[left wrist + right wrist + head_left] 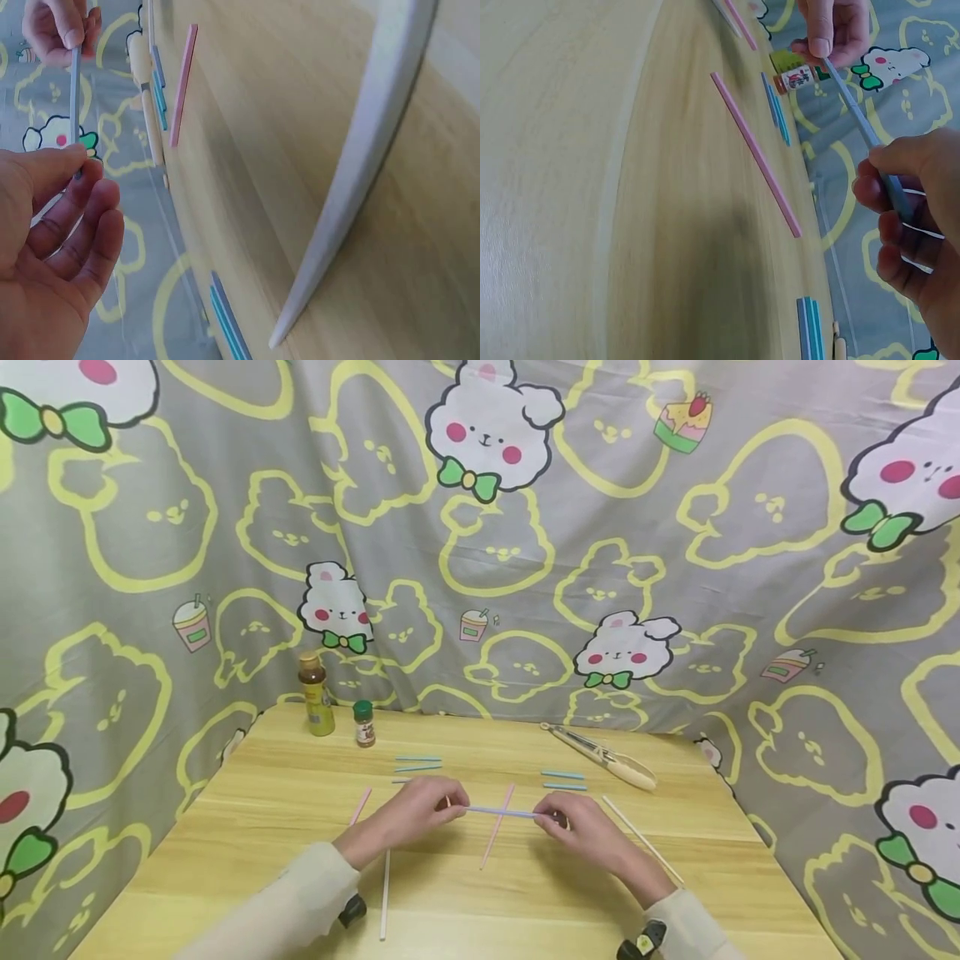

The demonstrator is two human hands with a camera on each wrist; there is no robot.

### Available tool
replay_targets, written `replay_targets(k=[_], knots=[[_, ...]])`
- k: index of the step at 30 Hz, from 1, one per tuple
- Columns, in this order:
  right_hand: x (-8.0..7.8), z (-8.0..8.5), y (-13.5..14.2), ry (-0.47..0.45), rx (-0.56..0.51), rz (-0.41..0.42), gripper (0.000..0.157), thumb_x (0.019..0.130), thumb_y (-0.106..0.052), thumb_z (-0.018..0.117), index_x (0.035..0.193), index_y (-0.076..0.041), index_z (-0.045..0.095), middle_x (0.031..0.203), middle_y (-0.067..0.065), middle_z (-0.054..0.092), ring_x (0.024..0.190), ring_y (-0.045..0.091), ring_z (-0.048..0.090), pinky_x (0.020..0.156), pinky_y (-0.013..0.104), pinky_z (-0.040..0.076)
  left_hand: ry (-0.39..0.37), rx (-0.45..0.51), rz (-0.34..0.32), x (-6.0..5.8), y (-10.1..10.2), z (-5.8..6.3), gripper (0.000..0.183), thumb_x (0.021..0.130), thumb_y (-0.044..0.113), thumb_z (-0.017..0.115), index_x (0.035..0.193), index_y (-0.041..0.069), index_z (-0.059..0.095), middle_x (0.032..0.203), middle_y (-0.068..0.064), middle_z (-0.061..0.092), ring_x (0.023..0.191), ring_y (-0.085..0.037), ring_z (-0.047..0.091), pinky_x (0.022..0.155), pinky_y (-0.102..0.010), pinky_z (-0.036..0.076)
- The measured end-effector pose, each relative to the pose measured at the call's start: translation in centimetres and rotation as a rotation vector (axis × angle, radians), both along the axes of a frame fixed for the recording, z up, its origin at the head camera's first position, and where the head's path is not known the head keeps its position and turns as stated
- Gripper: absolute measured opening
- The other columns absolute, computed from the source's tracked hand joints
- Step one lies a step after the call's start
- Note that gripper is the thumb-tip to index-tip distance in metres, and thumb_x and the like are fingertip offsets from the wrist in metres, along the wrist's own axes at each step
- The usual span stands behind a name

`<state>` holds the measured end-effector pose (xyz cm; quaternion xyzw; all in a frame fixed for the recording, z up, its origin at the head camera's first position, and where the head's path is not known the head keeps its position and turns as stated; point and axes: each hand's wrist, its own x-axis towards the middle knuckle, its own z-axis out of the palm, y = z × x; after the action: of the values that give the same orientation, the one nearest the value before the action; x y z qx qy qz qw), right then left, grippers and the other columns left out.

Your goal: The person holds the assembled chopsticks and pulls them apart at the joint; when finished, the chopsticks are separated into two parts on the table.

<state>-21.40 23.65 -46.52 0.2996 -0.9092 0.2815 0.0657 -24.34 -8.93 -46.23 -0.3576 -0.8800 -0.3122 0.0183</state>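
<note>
Both hands hold one thin blue stick (498,811) level over the wooden table. My left hand (416,814) pinches its left end between thumb and fingertips, the other fingers loosely bent in the left wrist view. At the other end, my right hand (588,835) grips it with thumb and curled fingers; a short length runs back under the thumb in the right wrist view. A faint seam crosses the stick (853,105) between the hands. Lying on the table, a pink stick (490,847) passes beneath it in the head view.
More sticks lie around: pink (362,804) and white (386,902) at left, white (645,839) at right, blue ones (418,768) behind the left hand and others (564,774) behind the right. Tongs (600,753), a bottle (320,714) and a green-capped jar (364,727) are further back.
</note>
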Motion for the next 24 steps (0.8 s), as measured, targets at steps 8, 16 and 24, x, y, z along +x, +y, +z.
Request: replay_targets(k=[8,16,24], knots=[[-0.1,0.0,-1.2,0.009,-0.054,0.004,0.009,0.108,-0.018,0.07,0.106,-0.012,0.076,0.086,-0.004,0.075,0.068,-0.004,0.052,0.06,0.02,0.049,-0.007,-0.013,-0.042,0.3,2.3,-0.2,0.016,0.109,0.019,0.069,0.115,0.01,0.08,0.1,0.003,0.079,0.082,0.0,0.062,0.071,-0.02,0.053],[0.0,-0.5,-1.5,-0.027,-0.06,0.008,0.015,0.11,-0.021,0.067,0.108,-0.009,0.076,0.087,0.0,0.077,0.068,-0.004,0.053,0.06,0.021,0.049,0.018,-0.002,-0.035,0.7,2.7,-0.4,0.016,0.109,0.018,0.069,0.113,0.009,0.081,0.1,0.003,0.081,0.079,0.001,0.061,0.072,-0.02,0.055],[-0.4,-1.6,1.2,-0.019,-0.047,-0.076,0.009,0.107,-0.016,0.071,0.109,-0.009,0.076,0.088,0.0,0.077,0.069,-0.003,0.054,0.059,0.021,0.047,0.107,-0.067,0.081,-0.8,-0.8,-1.2,0.01,0.106,0.018,0.073,0.113,0.016,0.081,0.105,0.004,0.082,0.094,-0.011,0.075,0.081,-0.03,0.062]])
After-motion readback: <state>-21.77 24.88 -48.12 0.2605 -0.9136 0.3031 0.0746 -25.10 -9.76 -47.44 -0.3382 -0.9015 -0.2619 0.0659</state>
